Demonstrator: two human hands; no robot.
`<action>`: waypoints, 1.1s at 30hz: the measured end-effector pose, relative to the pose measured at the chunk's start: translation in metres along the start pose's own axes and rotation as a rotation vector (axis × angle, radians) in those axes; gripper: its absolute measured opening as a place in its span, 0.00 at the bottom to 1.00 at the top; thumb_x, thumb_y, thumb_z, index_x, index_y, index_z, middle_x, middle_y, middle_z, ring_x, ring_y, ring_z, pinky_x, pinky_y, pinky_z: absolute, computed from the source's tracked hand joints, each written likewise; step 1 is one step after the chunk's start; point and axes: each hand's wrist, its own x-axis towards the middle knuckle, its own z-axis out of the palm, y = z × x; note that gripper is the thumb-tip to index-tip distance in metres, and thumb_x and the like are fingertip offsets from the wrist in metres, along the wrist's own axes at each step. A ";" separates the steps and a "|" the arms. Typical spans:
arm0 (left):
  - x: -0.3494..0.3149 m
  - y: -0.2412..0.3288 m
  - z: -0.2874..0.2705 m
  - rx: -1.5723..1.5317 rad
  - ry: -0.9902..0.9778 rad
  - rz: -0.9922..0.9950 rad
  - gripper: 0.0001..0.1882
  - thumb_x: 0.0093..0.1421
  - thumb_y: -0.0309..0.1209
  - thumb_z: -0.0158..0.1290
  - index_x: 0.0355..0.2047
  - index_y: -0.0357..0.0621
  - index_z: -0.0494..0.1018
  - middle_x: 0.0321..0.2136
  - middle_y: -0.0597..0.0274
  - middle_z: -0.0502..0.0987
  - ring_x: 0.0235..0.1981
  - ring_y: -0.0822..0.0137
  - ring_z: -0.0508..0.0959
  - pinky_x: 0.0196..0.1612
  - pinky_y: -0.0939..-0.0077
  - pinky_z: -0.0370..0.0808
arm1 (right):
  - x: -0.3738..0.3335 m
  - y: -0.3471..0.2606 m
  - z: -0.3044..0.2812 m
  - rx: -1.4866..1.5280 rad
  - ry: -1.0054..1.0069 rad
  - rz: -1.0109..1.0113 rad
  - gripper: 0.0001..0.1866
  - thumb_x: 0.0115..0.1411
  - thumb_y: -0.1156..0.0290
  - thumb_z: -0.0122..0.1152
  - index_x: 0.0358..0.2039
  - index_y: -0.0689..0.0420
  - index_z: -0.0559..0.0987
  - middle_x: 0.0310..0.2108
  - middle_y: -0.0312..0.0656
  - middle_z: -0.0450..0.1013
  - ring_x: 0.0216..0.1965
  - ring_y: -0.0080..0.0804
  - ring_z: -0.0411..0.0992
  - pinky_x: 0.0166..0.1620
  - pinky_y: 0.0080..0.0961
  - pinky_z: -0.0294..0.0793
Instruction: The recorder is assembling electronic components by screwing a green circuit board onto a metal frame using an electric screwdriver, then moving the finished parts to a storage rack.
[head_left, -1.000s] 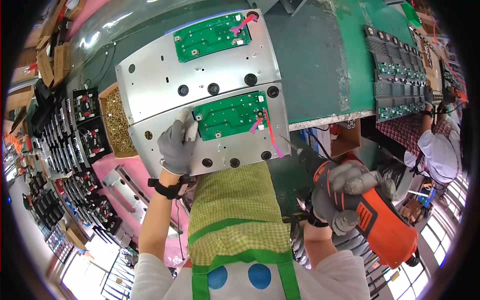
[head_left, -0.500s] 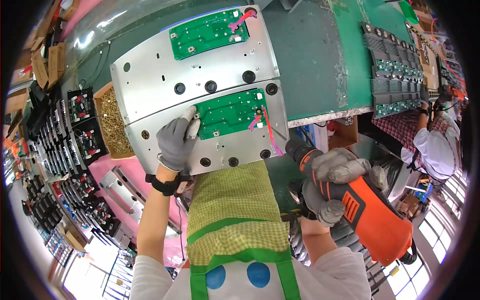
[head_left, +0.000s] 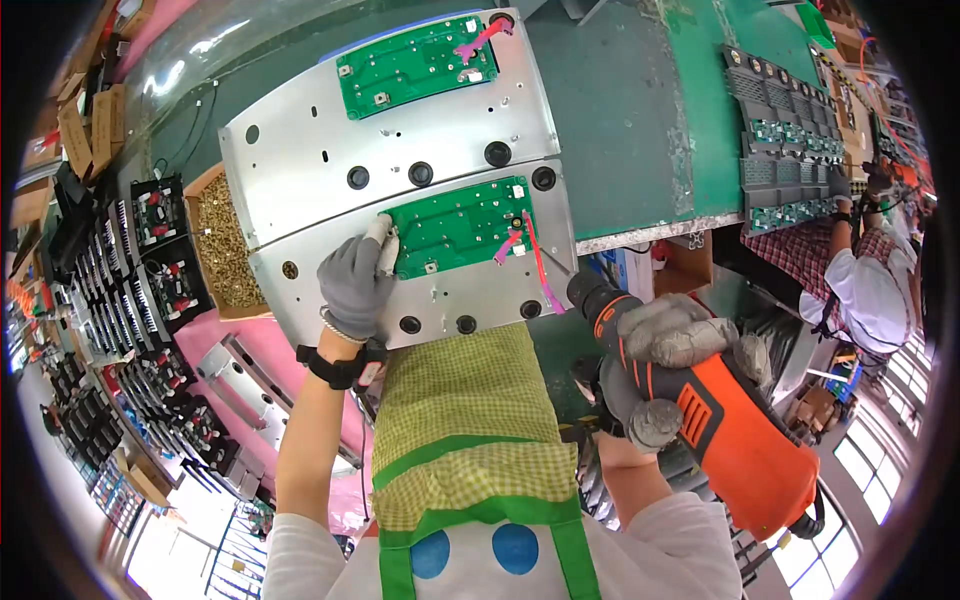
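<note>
Two grey metal plates lie on the green bench, each carrying a green circuit board. My gloved left hand [head_left: 355, 283] presses on the near plate [head_left: 470, 295], fingertips at the left edge of its circuit board [head_left: 455, 227], pinching what looks like a small screw. My gloved right hand [head_left: 665, 365] grips an orange and black electric screwdriver [head_left: 715, 420], its tip pointing up at the near plate's lower right corner. Pink and red wires run off the board's right side. The far plate [head_left: 330, 155] holds a second board [head_left: 415, 65].
A box of brass screws [head_left: 225, 250] sits left of the plates. Black electronic modules [head_left: 150, 215] line the left side. Rows of dark parts [head_left: 780, 140] lie at the right, where another person in a checked shirt [head_left: 860, 275] works. My green checked apron fills the lower middle.
My right hand has brought the screwdriver up and left, closer to the near plate's right corner. My left hand stays on the board's left edge.
</note>
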 end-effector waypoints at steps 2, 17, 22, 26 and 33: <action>-0.001 -0.001 0.000 -0.006 -0.001 -0.002 0.16 0.48 0.24 0.55 0.40 0.41 0.74 0.19 0.59 0.72 0.18 0.62 0.72 0.19 0.71 0.68 | 0.005 0.000 -0.003 -0.067 -0.023 0.017 0.25 0.38 0.65 0.73 0.33 0.62 0.71 0.21 0.43 0.69 0.19 0.33 0.67 0.24 0.29 0.70; -0.001 0.001 -0.001 -0.001 0.001 0.004 0.18 0.47 0.24 0.55 0.42 0.41 0.73 0.18 0.60 0.71 0.18 0.62 0.72 0.19 0.71 0.68 | 0.005 0.013 0.014 0.000 -0.024 0.019 0.21 0.46 0.66 0.67 0.37 0.62 0.68 0.26 0.49 0.69 0.20 0.37 0.69 0.22 0.31 0.69; -0.006 -0.003 0.003 -0.004 0.007 0.003 0.27 0.37 0.20 0.51 0.43 0.43 0.74 0.19 0.61 0.72 0.19 0.61 0.72 0.20 0.70 0.69 | 0.011 0.012 0.026 0.003 -0.036 -0.042 0.22 0.48 0.67 0.66 0.40 0.62 0.67 0.30 0.53 0.69 0.23 0.39 0.71 0.23 0.32 0.70; -0.006 -0.003 0.005 0.003 0.048 0.003 0.28 0.36 0.20 0.51 0.43 0.43 0.74 0.19 0.61 0.71 0.19 0.61 0.72 0.21 0.70 0.69 | 0.012 0.009 0.034 0.008 -0.087 -0.086 0.23 0.49 0.68 0.65 0.42 0.62 0.66 0.34 0.55 0.69 0.25 0.41 0.72 0.23 0.32 0.71; 0.014 0.025 -0.044 -0.350 -0.197 -0.437 0.15 0.58 0.33 0.52 0.44 0.40 0.71 0.29 0.58 0.76 0.22 0.66 0.73 0.25 0.79 0.70 | 0.040 -0.015 0.056 0.325 0.059 -0.086 0.27 0.50 0.65 0.64 0.47 0.62 0.64 0.31 0.49 0.70 0.24 0.34 0.71 0.23 0.28 0.71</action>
